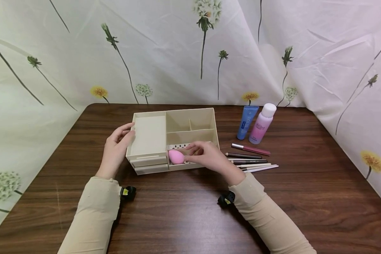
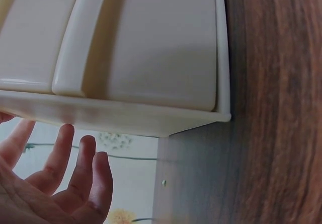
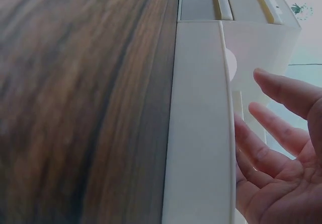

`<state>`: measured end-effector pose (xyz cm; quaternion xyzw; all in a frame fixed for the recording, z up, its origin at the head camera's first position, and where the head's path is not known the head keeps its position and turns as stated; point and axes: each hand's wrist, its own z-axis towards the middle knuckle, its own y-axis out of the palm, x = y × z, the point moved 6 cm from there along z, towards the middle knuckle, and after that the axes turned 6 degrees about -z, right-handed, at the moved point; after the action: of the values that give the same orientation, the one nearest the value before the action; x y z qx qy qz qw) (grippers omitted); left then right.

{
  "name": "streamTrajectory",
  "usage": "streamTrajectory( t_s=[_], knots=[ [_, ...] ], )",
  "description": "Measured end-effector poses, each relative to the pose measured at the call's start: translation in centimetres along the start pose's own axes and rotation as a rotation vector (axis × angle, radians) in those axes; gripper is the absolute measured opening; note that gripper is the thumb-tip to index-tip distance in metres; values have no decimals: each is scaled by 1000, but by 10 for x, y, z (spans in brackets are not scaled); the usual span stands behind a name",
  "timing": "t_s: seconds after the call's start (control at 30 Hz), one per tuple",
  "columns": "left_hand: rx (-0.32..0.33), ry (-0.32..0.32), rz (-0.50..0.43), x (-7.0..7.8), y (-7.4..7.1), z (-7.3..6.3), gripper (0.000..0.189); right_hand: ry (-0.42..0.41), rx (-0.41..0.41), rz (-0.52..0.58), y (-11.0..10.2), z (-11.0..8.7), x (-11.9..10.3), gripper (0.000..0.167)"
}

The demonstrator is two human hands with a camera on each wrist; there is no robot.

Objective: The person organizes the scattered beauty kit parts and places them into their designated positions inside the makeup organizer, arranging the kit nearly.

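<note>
Pink sponge [image 1: 176, 157]: in near right compt. of cream box [image 1: 150, 135], at that compt.'s left end, close to the drawer side. White strip w/ dark dots [image 1: 174, 146] just behind it; can't tell what it is.

Right hand [image 1: 209, 157] reaches over same compt. from the right, thumb just beside sponge. Right wrist view: thumb & fingers spread apart, nothing clamped btwn them; can't tell if a tip touches sponge. Lower fingers partly hidden by box's near wall.

Left hand [image 1: 115, 148] at box's left wall, tips against it, fingers apart & loosely bent, no clamp.

Box, left half: flat tray top over two drawers [image 1: 149, 161], both at near face. Far right part split by a divider [image 1: 190, 125] into two compts.

Right of box, far: blue tube [image 1: 247, 123], then pink bottle [image 1: 261, 125] w/ white cap. Nearer: dark-pink slim tube [image 1: 252, 149] lying flat, then several brushes [image 1: 249, 162], dark & pale handles, side by side.

All on brown wood table [image 1: 184, 218]. Far side: white cloth [image 1: 177, 53] w/ dandelion print. Beige sleeves [image 1: 96, 204], small black wrist cams [image 1: 128, 193].
</note>
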<state>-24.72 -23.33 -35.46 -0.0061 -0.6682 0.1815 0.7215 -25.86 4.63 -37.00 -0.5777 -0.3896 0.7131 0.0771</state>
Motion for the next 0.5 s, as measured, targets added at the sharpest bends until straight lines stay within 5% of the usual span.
streamTrajectory(
  t_s=[0.5],
  knots=[
    [-7,16,-2,4,0,-3,47,-22,58,5,-20,-18,-10,31]
  ],
)
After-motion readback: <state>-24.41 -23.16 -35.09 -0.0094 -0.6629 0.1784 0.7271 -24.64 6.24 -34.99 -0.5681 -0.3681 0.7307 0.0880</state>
